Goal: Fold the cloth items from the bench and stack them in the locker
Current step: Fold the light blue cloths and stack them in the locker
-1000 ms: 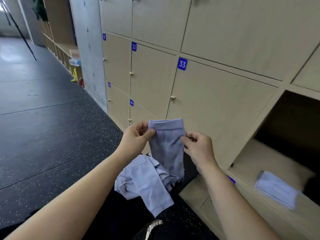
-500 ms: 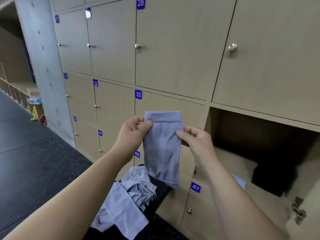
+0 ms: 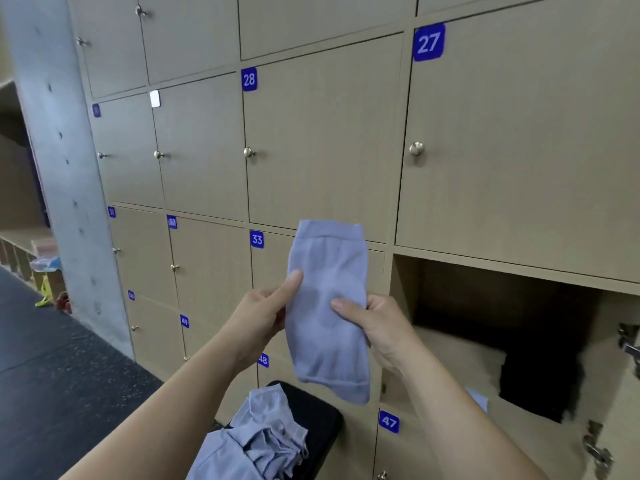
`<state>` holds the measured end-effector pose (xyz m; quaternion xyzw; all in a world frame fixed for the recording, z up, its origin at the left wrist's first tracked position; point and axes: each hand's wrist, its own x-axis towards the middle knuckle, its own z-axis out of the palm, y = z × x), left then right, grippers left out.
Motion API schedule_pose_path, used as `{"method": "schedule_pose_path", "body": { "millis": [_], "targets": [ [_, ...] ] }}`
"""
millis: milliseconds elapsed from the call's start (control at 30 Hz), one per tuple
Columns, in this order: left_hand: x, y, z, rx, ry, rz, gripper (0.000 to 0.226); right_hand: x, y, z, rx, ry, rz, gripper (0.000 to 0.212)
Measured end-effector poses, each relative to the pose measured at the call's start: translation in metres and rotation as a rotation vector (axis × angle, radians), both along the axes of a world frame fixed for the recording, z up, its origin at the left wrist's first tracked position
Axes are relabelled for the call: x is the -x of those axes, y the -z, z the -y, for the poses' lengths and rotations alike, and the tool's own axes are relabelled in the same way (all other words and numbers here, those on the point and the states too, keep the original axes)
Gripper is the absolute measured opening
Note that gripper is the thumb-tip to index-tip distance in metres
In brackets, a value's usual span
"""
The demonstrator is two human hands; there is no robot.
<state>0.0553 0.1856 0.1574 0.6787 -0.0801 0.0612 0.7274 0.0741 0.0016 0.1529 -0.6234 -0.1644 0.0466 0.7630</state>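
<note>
- Held cloth (image 3: 329,306): pale lavender-grey, folded into a narrow upright strip with a banded hem at top and bottom, raised in front of the locker doors.
- Cloth pile (image 3: 258,441): same colour, crumpled and unfolded, lying on the black bench (image 3: 318,420).
- Open locker (image 3: 502,341): door swung aside, wooden floor, with the corner of a pale cloth (image 3: 479,400) showing inside.

Looking like a gym changing room. Numbered wooden lockers (image 3: 322,150) are filling the wall beyond the fingertips, rubber flooring (image 3: 52,375) running below.
</note>
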Motion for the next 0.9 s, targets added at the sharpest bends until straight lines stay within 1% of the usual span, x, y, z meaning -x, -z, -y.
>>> {"method": "schedule_pose_path", "body": {
  "millis": [33, 100, 233, 333, 400, 467, 500, 600, 733, 800, 900],
  "targets": [
    [0.0, 0.004, 0.0, 0.007, 0.021, -0.014, 0.055, -0.003, -0.005, 0.0, 0.001, 0.003, 0.014, 0.01],
    [0.001, 0.008, 0.001, 0.026, 0.007, 0.015, 0.045, -0.009, -0.012, 0.004, 0.04, 0.014, 0.049, 0.009],
    [0.002, 0.006, 0.002, -0.007, -0.117, 0.113, 0.034, -0.018, -0.016, 0.017, 0.173, 0.016, 0.114, 0.012],
    [0.002, 0.008, 0.005, -0.081, -0.27, 0.161, 0.035, -0.018, -0.013, 0.024, 0.228, 0.121, 0.17, 0.019],
    [0.002, 0.009, 0.01, -0.092, -0.354, 0.186, 0.034, -0.016, -0.012, 0.026, 0.238, 0.203, 0.218, 0.028],
    [0.003, 0.007, 0.016, -0.087, -0.387, 0.196, 0.032, -0.015, -0.011, 0.028, 0.261, 0.271, 0.271, 0.039],
    [0.001, 0.006, 0.017, -0.084, -0.389, 0.199, 0.031, -0.016, -0.011, 0.029, 0.264, 0.297, 0.293, 0.041],
    [-0.003, 0.003, 0.02, -0.066, -0.393, 0.21, 0.033, -0.018, -0.016, 0.03, 0.282, 0.366, 0.362, 0.038],
    [-0.012, -0.003, 0.023, -0.002, -0.388, 0.201, 0.038, -0.022, -0.028, 0.03, 0.198, 0.323, 0.313, 0.039],
    [-0.019, -0.006, 0.023, 0.022, -0.39, 0.186, 0.038, -0.025, -0.034, 0.029, 0.194, 0.312, 0.299, 0.043],
    [-0.027, -0.009, 0.023, 0.05, -0.378, 0.148, 0.038, -0.034, -0.036, 0.029, 0.177, 0.309, 0.274, 0.043]
  ]
}}
